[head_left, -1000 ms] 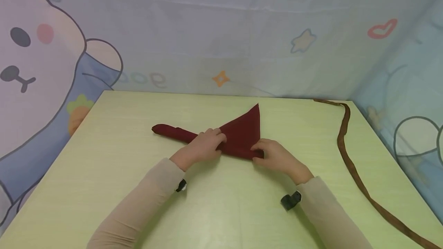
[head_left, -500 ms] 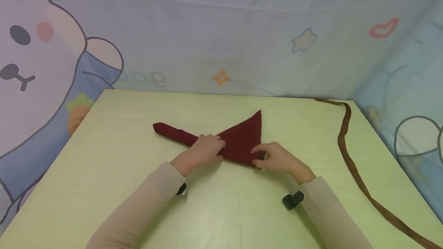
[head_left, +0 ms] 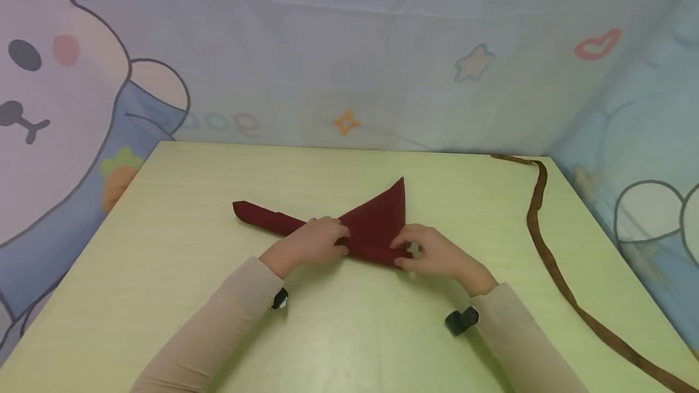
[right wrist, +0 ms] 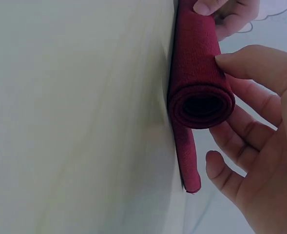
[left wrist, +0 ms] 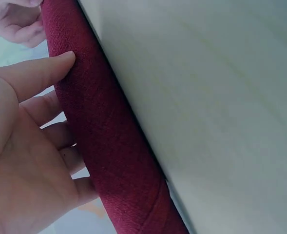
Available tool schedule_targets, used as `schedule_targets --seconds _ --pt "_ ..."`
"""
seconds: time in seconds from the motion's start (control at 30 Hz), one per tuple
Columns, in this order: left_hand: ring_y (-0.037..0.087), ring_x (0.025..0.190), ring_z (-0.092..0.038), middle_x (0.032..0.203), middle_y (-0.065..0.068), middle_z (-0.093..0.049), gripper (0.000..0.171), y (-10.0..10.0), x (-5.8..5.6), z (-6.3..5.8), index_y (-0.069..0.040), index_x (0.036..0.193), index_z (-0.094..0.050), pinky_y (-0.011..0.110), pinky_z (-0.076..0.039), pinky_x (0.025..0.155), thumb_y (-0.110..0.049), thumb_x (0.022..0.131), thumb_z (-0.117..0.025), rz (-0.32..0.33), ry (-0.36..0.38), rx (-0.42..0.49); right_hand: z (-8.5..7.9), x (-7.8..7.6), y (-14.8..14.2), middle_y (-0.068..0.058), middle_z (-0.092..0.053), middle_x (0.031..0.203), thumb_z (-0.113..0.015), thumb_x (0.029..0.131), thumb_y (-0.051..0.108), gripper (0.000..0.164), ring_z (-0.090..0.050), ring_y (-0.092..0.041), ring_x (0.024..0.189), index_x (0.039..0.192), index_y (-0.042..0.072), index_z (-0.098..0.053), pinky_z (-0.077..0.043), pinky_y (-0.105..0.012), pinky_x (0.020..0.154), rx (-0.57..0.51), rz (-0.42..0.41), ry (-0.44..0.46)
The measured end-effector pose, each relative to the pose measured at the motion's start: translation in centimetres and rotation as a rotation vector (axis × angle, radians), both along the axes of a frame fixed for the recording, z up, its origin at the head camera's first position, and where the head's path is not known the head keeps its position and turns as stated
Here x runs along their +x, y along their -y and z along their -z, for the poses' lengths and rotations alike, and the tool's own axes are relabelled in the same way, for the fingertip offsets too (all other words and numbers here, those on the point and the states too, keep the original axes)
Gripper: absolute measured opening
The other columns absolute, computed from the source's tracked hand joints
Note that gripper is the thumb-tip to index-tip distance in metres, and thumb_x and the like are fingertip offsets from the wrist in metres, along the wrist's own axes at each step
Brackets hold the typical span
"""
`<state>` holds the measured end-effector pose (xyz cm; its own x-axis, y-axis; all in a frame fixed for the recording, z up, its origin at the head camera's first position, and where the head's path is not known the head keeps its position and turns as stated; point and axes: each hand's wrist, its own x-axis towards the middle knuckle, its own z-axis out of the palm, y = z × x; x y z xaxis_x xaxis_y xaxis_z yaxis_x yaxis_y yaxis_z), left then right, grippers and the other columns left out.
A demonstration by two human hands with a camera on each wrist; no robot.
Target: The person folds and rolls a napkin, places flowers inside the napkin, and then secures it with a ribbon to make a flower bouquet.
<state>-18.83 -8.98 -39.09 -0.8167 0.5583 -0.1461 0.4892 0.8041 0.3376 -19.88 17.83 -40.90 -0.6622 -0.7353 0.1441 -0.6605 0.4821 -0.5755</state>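
A dark red cloth (head_left: 377, 223) lies on the table, its near edge rolled into a tube and its far part a flat, pointed flap. My left hand (head_left: 311, 241) holds the roll near its middle, thumb on the near side and fingers on the far side. At the right end my right hand (head_left: 437, 250) grips the roll between thumb and fingers. The right wrist view shows the roll's open spiral end (right wrist: 200, 107) beside my right thumb. In the left wrist view the tube (left wrist: 104, 117) runs past my left thumb. The roll's left end (head_left: 253, 214) sticks out beyond my left hand.
A long brown strip (head_left: 546, 253) winds along the right side of the pale table (head_left: 349, 332) from the back edge to the front. Behind stands a printed cloth backdrop (head_left: 306, 47) with a bear figure at left.
The red roll has come slightly toward me, and the tip of its flap now lies closer to me. Both hands have moved with it and keep hold. The brown strip lies as before.
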Motion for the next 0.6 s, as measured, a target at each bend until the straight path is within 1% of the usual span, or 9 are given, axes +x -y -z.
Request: schedule_targets --seconds 0.13,0.2,0.27,0.37,0.47,0.6 --pt "0.025 0.101 -0.055 0.106 0.008 -0.059 0.023 -0.06 -0.10 -0.05 -0.005 0.112 -0.067 0.044 -0.045 0.085 -0.019 0.095 -0.060 -0.017 0.033 0.010 -0.06 0.13 0.10 -0.002 -0.066 0.103 -0.075 0.082 0.016 0.024 -0.057 -0.016 0.093 0.104 0.007 -0.069 -0.048 -0.032 0.081 0.030 0.011 -0.008" --pt "0.027 0.103 -0.054 0.109 0.008 -0.058 0.025 -0.10 -0.09 -0.09 -0.004 0.116 -0.064 0.044 -0.045 0.086 -0.019 0.096 -0.059 -0.014 0.022 0.012 -0.06 0.10 0.16 -0.001 -0.066 0.104 -0.075 0.083 0.017 0.025 -0.058 -0.014 0.094 0.105 0.007 -0.069 -0.048 -0.032 0.083 0.051 0.024 -0.011" --pt "0.028 0.107 -0.054 0.114 0.009 -0.058 0.026 -0.20 -0.08 -0.13 -0.005 0.119 -0.061 0.046 -0.045 0.089 -0.017 0.096 -0.059 -0.008 0.010 0.028 -0.09 0.03 0.16 -0.001 -0.067 0.104 -0.074 0.084 0.016 0.024 -0.058 -0.014 0.091 0.106 0.006 -0.069 -0.049 -0.032 0.081 0.058 0.030 -0.016" --pt "0.029 0.114 -0.053 0.121 0.009 -0.058 0.029 -0.33 -0.02 -0.09 -0.007 0.123 -0.057 0.048 -0.043 0.094 -0.016 0.096 -0.059 0.003 -0.026 0.044 -0.15 -0.15 0.05 -0.004 -0.068 0.104 -0.070 0.086 0.014 0.023 -0.058 -0.013 0.088 0.106 0.004 -0.070 -0.050 -0.032 0.078 0.060 0.039 -0.016" --pt "0.029 0.115 -0.052 0.121 0.008 -0.058 0.028 -0.41 0.07 -0.01 -0.009 0.121 -0.058 0.049 -0.042 0.094 -0.015 0.094 -0.062 0.014 -0.070 0.035 -0.09 -0.36 -0.08 -0.008 -0.069 0.105 -0.068 0.087 0.013 0.023 -0.058 -0.015 0.086 0.107 0.001 -0.070 -0.049 -0.031 0.076 0.055 0.036 -0.018" --pt "0.028 0.111 -0.053 0.117 0.007 -0.059 0.026 -0.51 0.10 0.11 -0.010 0.117 -0.062 0.048 -0.043 0.091 -0.015 0.092 -0.066 0.028 -0.136 0.000 0.01 -0.41 -0.12 -0.009 -0.069 0.106 -0.067 0.087 0.013 0.024 -0.058 -0.016 0.087 0.108 0.000 -0.069 -0.049 -0.030 0.074 0.053 0.037 -0.020"
